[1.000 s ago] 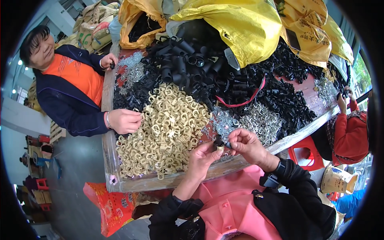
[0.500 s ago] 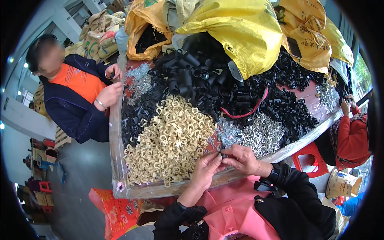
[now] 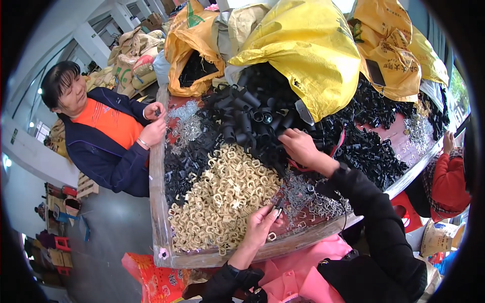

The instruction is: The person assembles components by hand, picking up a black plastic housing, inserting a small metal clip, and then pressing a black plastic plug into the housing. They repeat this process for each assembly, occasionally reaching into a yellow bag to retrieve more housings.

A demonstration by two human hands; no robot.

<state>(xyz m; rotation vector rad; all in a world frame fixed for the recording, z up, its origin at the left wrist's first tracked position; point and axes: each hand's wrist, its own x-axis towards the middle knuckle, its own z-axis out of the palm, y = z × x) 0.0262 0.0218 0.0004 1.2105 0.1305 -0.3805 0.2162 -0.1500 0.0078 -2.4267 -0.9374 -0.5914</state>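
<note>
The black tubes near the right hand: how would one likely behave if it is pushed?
A black tube would probably roll, given its round sides. It looks stiff, since its walls show no sagging. It may be light for its size, as the open ends look hollow.

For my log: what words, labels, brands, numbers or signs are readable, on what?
Wording not copied.
Creased orange sack, upper right: dark printed characters.
Red bag, lower left: printed characters, creased.
Tan container, right: too small to read.
Open orange sack: green mark, unreadable.
</note>
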